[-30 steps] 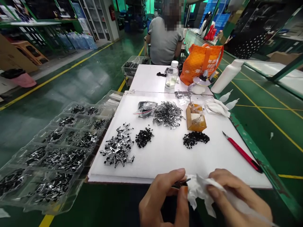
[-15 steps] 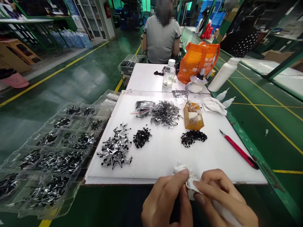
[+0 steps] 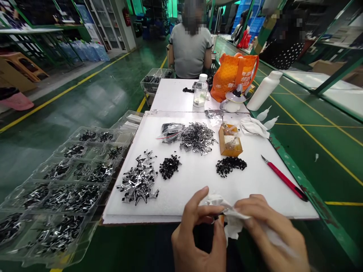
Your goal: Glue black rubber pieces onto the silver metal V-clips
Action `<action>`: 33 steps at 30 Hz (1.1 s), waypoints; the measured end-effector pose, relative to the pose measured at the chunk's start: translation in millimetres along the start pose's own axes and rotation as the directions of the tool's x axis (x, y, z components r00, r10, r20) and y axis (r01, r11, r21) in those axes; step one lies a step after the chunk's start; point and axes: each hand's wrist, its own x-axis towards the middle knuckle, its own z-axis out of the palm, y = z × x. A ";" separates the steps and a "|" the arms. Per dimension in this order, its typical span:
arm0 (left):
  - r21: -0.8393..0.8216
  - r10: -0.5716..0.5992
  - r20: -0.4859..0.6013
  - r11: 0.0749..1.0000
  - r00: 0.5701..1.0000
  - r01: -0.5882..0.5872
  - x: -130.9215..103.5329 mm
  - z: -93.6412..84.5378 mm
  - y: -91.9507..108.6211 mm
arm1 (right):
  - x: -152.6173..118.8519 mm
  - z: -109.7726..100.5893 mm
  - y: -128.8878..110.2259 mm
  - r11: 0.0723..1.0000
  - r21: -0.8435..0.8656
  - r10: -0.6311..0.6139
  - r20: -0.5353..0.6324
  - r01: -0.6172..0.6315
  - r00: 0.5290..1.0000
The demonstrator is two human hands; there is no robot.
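Note:
At the table's near edge, my left hand [image 3: 201,230] pinches a small dark piece between thumb and fingers, its index finger raised. My right hand [image 3: 272,230] grips a crumpled white cloth [image 3: 232,223], which touches the left fingertips. The small piece is too hidden to make out fully. Beyond the hands are a pile of small black parts [image 3: 231,166] and another black pile [image 3: 169,166]. Metal clips with black ends [image 3: 138,179] lie at the left, with more metal clips [image 3: 198,138] farther back. A red craft knife [image 3: 283,177] lies at the right.
A wooden box [image 3: 231,145], a plastic bag of parts [image 3: 171,132] and a folded cloth [image 3: 253,126] sit farther back. Compartment trays [image 3: 51,189] flank the table's left side. Behind stand a clear bottle [image 3: 200,90], an orange bag [image 3: 234,75] and a white bottle [image 3: 265,90]. A person sits ahead.
My left index finger has lifted off the cloth, and a small dark piece now shows at the fingertips. My right hand has shifted slightly, with the cloth spread more between the hands.

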 end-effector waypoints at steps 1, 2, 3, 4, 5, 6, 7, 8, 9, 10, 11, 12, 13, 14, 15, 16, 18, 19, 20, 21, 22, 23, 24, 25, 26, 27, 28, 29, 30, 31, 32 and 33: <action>-0.037 -0.084 0.025 0.996 0.996 0.085 2.8 -1.1 0.8 | -0.6 -7.2 7.1 0.997 -0.024 0.074 -0.090 -0.076 0.993; -0.079 -0.166 0.057 0.982 0.984 0.170 5.5 -2.4 1.5 | -0.2 -16.6 15.5 0.982 -0.043 0.170 -0.201 -0.182 0.965; -0.120 -0.237 0.095 0.961 0.967 0.248 8.0 -4.1 2.0 | 1.5 -27.7 24.7 0.952 -0.058 0.266 -0.328 -0.300 0.906; -0.161 -0.294 0.135 0.936 0.946 0.314 10.2 -5.8 2.5 | 4.8 -40.0 34.4 0.907 -0.063 0.347 -0.451 -0.417 0.822; -0.201 -0.335 0.173 0.908 0.926 0.366 11.9 -7.6 3.1 | 9.9 -52.7 44.1 0.874 -0.077 0.385 -0.491 -0.479 0.782; -0.240 -0.363 0.208 0.881 0.909 0.407 13.2 -9.2 3.7 | 16.7 -64.8 53.2 0.866 -0.140 0.347 -0.525 -0.481 0.777; -0.277 -0.379 0.238 0.856 0.894 0.437 14.0 -10.4 4.7 | 25.0 -75.4 61.4 0.839 -0.246 0.343 -0.453 -0.485 0.823; -0.312 -0.389 0.262 0.832 0.883 0.459 14.5 -11.3 5.9 | 34.3 -83.3 68.3 0.803 -0.375 0.317 -0.389 -0.463 0.865; -0.342 -0.394 0.281 0.811 0.875 0.475 14.7 -11.7 7.3 | 44.4 -87.8 73.6 0.793 -0.458 0.296 -0.289 -0.403 0.910; -0.368 -0.398 0.295 0.792 0.869 0.487 14.7 -11.8 9.0 | 55.0 -88.6 77.4 0.797 -0.483 0.275 -0.243 -0.362 0.930; -0.388 -0.404 0.304 0.775 0.863 0.499 14.5 -11.6 10.9 | 65.8 -85.6 79.9 0.808 -0.486 0.254 -0.222 -0.333 0.941; -0.405 -0.409 0.311 0.759 0.858 0.509 14.3 -11.3 12.7 | 76.6 -79.1 81.6 0.827 -0.468 0.236 -0.214 -0.312 0.948; -0.419 -0.412 0.316 0.747 0.855 0.515 14.0 -10.9 14.5 | 87.3 -69.8 82.6 0.845 -0.445 0.220 -0.214 -0.296 0.952; -0.430 -0.413 0.317 0.739 0.854 0.518 13.6 -10.7 16.0 | 97.7 -58.6 83.4 0.864 -0.422 0.206 -0.202 -0.275 0.957; -0.440 -0.411 0.314 0.736 0.856 0.515 13.2 -10.6 17.3 | 107.5 -46.5 84.1 0.883 -0.399 0.194 -0.168 -0.247 0.966; -0.448 -0.406 0.307 0.737 0.861 0.507 12.9 -10.8 18.3 | 116.5 -34.5 84.7 0.901 -0.379 0.178 -0.124 -0.212 0.976; -0.458 -0.402 0.285 0.741 0.870 0.492 12.6 -11.7 19.8 | 131.3 -14.0 86.0 0.929 -0.342 0.144 -0.026 -0.144 0.989; -0.458 -0.405 0.272 0.743 0.873 0.488 12.7 -12.5 20.3 | 136.9 -6.7 86.7 0.937 -0.329 0.124 0.000 -0.117 0.992; -0.456 -0.410 0.260 0.746 0.874 0.485 12.9 -13.3 20.7 | 141.2 -1.5 87.4 0.942 -0.321 0.104 0.006 -0.097 0.995; -0.453 -0.414 0.249 0.749 0.875 0.483 13.3 -14.0 21.0 | 144.4 1.6 88.0 0.944 -0.319 0.085 -0.006 -0.082 0.996; -0.451 -0.418 0.240 0.751 0.876 0.482 13.8 -14.7 21.1 | 146.5 2.8 88.5 0.944 -0.322 0.067 -0.028 -0.072 0.997; -0.452 -0.419 0.233 0.753 0.878 0.479 14.3 -15.2 21.1 | 147.7 2.5 88.4 0.943 -0.327 0.051 -0.050 -0.064 0.997; -0.456 -0.415 0.231 0.753 0.880 0.475 14.8 -15.6 20.9 | 147.7 1.2 87.5 0.942 -0.330 0.036 -0.070 -0.057 0.997; -0.463 -0.412 0.232 0.750 0.881 0.472 15.2 -15.8 20.7 | 146.5 -0.8 85.3 0.942 -0.331 0.020 -0.095 -0.050 0.995; -0.468 -0.411 0.236 0.746 0.881 0.473 15.6 -15.9 20.3 | 143.8 -3.0 81.2 0.943 -0.331 0.001 -0.135 -0.046 0.991; -0.471 -0.412 0.240 0.742 0.879 0.477 15.9 -15.8 19.8 | 139.2 -5.0 74.9 0.943 -0.329 -0.023 -0.194 -0.043 0.981; -0.473 -0.415 0.243 0.739 0.877 0.481 16.1 -15.6 19.2 | 132.6 -6.5 66.3 0.943 -0.331 -0.052 -0.269 -0.042 0.962; -0.473 -0.421 0.243 0.735 0.874 0.485 16.4 -15.3 18.6 | 123.9 -7.4 55.6 0.952 -0.304 -0.075 -0.367 -0.043 0.927; -0.472 -0.428 0.241 0.732 0.871 0.491 16.6 -14.8 18.0 | 113.2 -7.8 43.3 0.964 -0.262 -0.086 -0.449 -0.039 0.890; -0.475 -0.432 0.240 0.729 0.869 0.494 16.8 -14.3 17.4 | 101.0 -7.7 30.1 0.982 -0.185 -0.066 -0.521 -0.037 0.851; -0.478 -0.434 0.241 0.726 0.868 0.495 17.0 -13.8 16.9 | 87.8 -7.2 16.9 0.999 0.043 0.031 -0.584 -0.007 0.811; -0.479 -0.435 0.243 0.724 0.867 0.497 17.2 -13.2 16.4 | 74.4 -6.6 4.8 0.969 0.244 0.148 -0.514 -0.021 0.845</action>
